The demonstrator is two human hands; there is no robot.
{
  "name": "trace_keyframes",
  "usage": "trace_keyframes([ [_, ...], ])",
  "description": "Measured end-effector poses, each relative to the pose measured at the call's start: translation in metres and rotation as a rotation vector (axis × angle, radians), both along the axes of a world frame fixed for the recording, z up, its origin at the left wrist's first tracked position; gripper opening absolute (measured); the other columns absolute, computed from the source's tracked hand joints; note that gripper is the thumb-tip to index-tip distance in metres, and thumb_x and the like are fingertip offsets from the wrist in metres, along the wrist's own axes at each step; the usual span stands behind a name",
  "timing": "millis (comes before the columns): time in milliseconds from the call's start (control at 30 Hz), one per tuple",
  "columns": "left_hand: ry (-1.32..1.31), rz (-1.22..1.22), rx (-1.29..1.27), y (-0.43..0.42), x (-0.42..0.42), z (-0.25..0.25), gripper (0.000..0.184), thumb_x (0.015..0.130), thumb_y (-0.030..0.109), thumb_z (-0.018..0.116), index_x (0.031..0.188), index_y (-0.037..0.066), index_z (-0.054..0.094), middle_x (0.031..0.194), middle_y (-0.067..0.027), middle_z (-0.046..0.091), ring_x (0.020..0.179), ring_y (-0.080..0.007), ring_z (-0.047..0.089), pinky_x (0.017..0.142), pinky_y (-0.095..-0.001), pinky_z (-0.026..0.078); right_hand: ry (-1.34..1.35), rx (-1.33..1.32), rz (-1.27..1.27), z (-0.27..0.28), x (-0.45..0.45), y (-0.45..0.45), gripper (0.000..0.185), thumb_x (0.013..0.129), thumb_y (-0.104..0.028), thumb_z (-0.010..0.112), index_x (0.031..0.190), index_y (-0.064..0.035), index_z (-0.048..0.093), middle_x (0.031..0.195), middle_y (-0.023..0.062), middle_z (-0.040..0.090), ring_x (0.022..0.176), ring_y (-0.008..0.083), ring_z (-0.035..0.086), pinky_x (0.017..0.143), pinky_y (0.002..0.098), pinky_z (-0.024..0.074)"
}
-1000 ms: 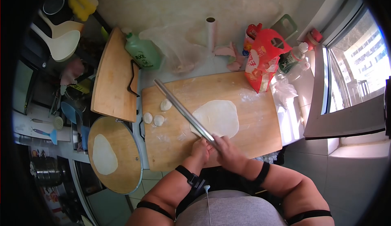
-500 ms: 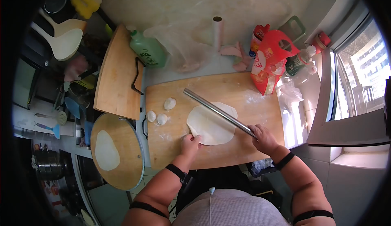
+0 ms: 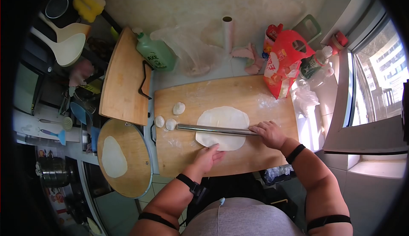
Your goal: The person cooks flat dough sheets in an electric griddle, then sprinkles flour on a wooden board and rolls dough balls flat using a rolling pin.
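1. Got steel rolling pin (image 3: 215,129) clamped in right hand (image 3: 272,134), pointing left over dough sheet (image 3: 223,117), roughly parallel to front edge of wooden board (image 3: 255,157).
2. Touching dough sheet's near rim with left hand (image 3: 206,158), fingers kinda apart.

A pale surface (image 3: 165,82) carries a large wooden board (image 3: 247,93). On the board lie a flat sheet of dough (image 3: 223,116) and, left of it, three small dough lumps (image 3: 179,108), with white flour (image 3: 268,103) dusted about. Behind the board, a green bottle (image 3: 156,54) stands on the surface.
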State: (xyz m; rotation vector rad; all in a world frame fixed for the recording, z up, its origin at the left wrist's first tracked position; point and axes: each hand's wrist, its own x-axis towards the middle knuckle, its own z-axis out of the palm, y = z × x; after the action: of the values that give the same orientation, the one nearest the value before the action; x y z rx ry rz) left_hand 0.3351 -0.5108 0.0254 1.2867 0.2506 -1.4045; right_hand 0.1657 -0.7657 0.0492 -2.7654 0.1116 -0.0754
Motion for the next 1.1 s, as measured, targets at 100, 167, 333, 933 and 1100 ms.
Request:
trace_keyframes([
  [100, 0.117, -0.009, -0.004, -0.006, 0.001, 0.0, 0.036, 0.095, 0.024, 0.056, 0.124, 0.004, 0.05, 0.118, -0.014, 0.062, 0.106, -0.0238, 0.063, 0.091, -0.0385, 0.05, -0.106, -0.061, 0.045, -0.008, 0.011, -0.013, 0.038, 0.079, -0.008, 0.054, 0.116, -0.0153, 0.062, 0.101, 0.0055, 0.061, 0.093, 0.0247, 0.06, 0.083, 0.0369, 0.0476],
  [167, 0.364, -0.044, -0.179, -0.012, 0.018, -0.009, 0.033, 0.096, 0.024, 0.054, 0.12, 0.001, 0.052, 0.113, -0.0136, 0.065, 0.105, -0.0233, 0.064, 0.09, -0.0377, 0.052, -0.091, -0.093, 0.036, -0.006, 0.013, -0.02, 0.039, 0.079, -0.008, 0.055, 0.117, -0.0151, 0.061, 0.102, 0.0068, 0.06, 0.094, 0.0259, 0.059, 0.083, 0.0376, 0.0478],
  [333, -0.221, 0.17, -0.243, -0.068, 0.056, 0.031, 0.036, 0.099, 0.028, 0.047, 0.119, -0.001, 0.053, 0.118, -0.0131, 0.062, 0.113, -0.0224, 0.059, 0.094, -0.0397, 0.048, -0.153, 0.131, -0.078, 0.017, 0.04, -0.005, 0.042, 0.08, -0.008, 0.056, 0.122, -0.0111, 0.058, 0.113, 0.0129, 0.057, 0.103, 0.0316, 0.057, 0.091, 0.0425, 0.0458],
  [933, -1.891, -0.951, 0.137, -0.077, 0.037, -0.003, 0.059, 0.091, 0.035, 0.045, 0.141, 0.004, 0.04, 0.15, -0.0128, 0.035, 0.141, -0.0254, 0.027, 0.115, -0.0471, 0.019, -0.005, -0.105, -0.152, -0.016, 0.102, 0.055, 0.082, 0.088, -0.059, 0.04, 0.141, 0.0032, 0.036, 0.148, 0.0204, 0.034, 0.14, 0.0323, 0.029, 0.113, 0.0482, 0.0226],
  [1100, -1.902, -0.877, 0.198, -0.083, 0.041, -0.008, 0.061, 0.092, 0.036, 0.044, 0.143, 0.005, 0.037, 0.154, -0.0104, 0.029, 0.143, -0.025, 0.024, 0.115, -0.0485, 0.016, 0.069, -0.117, -0.161, -0.021, 0.113, 0.05, 0.081, 0.09, -0.059, 0.034, 0.14, 0.0041, 0.038, 0.149, 0.0212, 0.032, 0.141, 0.0334, 0.025, 0.114, 0.0508, 0.0179],
])
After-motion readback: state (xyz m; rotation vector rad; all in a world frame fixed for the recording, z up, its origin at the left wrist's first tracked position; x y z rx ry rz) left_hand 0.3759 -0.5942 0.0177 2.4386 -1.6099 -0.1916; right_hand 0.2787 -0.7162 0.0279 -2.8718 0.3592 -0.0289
